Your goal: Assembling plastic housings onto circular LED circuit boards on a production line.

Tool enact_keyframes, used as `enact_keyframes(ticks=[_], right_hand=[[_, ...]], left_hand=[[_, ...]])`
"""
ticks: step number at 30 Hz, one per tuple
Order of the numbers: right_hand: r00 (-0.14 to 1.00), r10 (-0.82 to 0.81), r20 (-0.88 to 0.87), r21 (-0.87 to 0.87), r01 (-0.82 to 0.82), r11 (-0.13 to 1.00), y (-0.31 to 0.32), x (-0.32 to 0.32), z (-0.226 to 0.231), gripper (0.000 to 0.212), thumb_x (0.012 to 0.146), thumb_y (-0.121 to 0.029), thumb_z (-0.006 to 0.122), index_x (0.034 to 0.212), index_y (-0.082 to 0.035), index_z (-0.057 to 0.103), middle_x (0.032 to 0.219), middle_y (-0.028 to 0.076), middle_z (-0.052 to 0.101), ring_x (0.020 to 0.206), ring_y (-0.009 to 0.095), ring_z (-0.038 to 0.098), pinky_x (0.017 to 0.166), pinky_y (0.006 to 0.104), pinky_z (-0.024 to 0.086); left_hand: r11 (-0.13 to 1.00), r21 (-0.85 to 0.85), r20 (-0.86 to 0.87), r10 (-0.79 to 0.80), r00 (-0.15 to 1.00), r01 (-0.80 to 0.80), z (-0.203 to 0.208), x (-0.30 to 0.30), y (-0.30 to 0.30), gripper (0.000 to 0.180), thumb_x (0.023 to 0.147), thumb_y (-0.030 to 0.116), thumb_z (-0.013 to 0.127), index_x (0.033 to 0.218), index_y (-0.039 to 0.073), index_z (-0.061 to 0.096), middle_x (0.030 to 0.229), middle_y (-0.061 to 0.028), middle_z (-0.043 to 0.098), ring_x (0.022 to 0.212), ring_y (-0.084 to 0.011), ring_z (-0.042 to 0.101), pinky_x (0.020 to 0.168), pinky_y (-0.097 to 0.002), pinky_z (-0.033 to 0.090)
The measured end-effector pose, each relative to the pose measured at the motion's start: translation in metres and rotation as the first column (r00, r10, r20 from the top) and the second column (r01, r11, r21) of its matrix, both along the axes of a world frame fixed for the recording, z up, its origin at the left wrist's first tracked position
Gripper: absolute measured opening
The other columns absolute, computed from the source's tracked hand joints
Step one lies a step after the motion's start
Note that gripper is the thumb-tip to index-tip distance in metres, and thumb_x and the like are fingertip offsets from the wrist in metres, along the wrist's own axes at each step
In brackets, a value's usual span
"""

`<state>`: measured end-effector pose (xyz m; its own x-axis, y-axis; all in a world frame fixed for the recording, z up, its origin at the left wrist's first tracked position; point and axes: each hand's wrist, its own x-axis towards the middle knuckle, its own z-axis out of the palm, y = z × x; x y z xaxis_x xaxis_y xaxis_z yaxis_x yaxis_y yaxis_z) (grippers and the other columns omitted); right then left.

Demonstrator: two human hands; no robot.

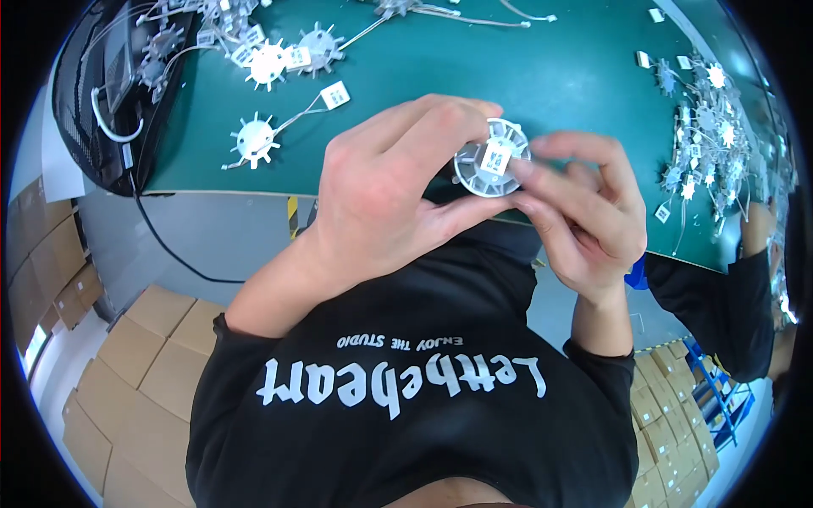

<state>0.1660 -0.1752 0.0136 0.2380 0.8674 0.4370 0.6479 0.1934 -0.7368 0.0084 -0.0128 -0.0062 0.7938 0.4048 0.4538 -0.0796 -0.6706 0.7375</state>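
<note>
Above the table's near edge, my left hand [373,186] is closed round the side of a round, whitish plastic part [484,181] with spokes inside its rim. A small white label tag [496,157] with a printed code lies over the middle of this part. From the other side, my right hand [593,212] pinches at the part's right edge with thumb and fingertips. The index finger reaches close to the tag. Whether the tag is fixed to the part, I cannot tell.
On the green table [406,63], a star-shaped part [255,140] with a wired tag lies left of my hands. Further pieces [269,63] cluster behind it. A large heap [707,135] lies at right, near another person's arm [720,305]. A black bag-like item [89,110] stands left.
</note>
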Motion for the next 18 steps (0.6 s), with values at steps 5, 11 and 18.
enact_keyframes(ticks=[5, 11, 18], right_hand=[[0.982, -0.188, -0.025, -0.207, 0.179, 0.962, 0.003, 0.013, 0.006, 0.023, 0.078, 0.013, 0.082, 0.1, 0.006, 0.079, 0.107, 0.016, 0.074, 0.062, 0.013, 0.055, 0.055, 0.026, 0.043], [0.978, -0.196, 0.074, -0.202, 0.207, 0.957, -0.002, 0.006, 0.018, 0.024, 0.079, 0.011, 0.08, 0.101, 0.002, 0.079, 0.102, 0.016, 0.075, 0.08, 0.026, 0.074, 0.069, 0.0299, 0.056], [0.705, -0.083, -0.705, -0.237, -0.124, 0.964, 0.008, 0.034, 0.046, 0.04, 0.089, 0.008, 0.079, 0.129, 0.004, 0.073, 0.128, 0.018, 0.072, 0.117, 0.025, 0.071, 0.098, 0.0362, 0.06]], left_hand=[[0.999, -0.04, 0.015, 0.016, 1.0, -0.016, -0.001, 0.004, 0.003, 0.048, 0.069, 0.017, 0.099, 0.103, 0.005, 0.067, 0.109, -0.0112, 0.079, 0.093, -0.0281, 0.077, 0.077, -0.0342, 0.061], [0.999, -0.024, -0.021, -0.026, 0.999, 0.025, 0.018, 0.008, 0.006, 0.05, 0.07, 0.017, 0.101, 0.104, 0.002, 0.067, 0.113, -0.0161, 0.079, 0.105, -0.0297, 0.078, 0.087, -0.0359, 0.062], [0.916, -0.386, 0.229, -0.017, 0.973, 0.107, 0.04, 0.025, -0.019, 0.065, 0.079, 0.011, 0.096, 0.134, 0.0, 0.062, 0.127, -0.0181, 0.074, 0.117, -0.0344, 0.074, 0.099, -0.0441, 0.061]])
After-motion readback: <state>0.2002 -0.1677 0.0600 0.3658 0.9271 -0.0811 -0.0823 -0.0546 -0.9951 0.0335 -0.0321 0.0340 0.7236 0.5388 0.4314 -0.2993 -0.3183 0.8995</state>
